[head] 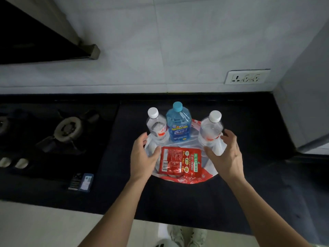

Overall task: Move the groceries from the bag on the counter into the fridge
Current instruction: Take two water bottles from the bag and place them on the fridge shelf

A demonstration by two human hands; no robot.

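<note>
Nothing moved yet: flat red foil food packet (179, 161), 2 clear water bottles, blue bottle all on white-red plastic bag (211, 172), black worktop (249, 184). Left hand (143, 157), right hand (225, 155) spread wide, empty, flanking packet.

Red packet (179, 160) showing white print, blue bottle (178, 124) wearing a teal cap, red-and-white bag (195, 179) lying on black counter (249, 175).
</note>
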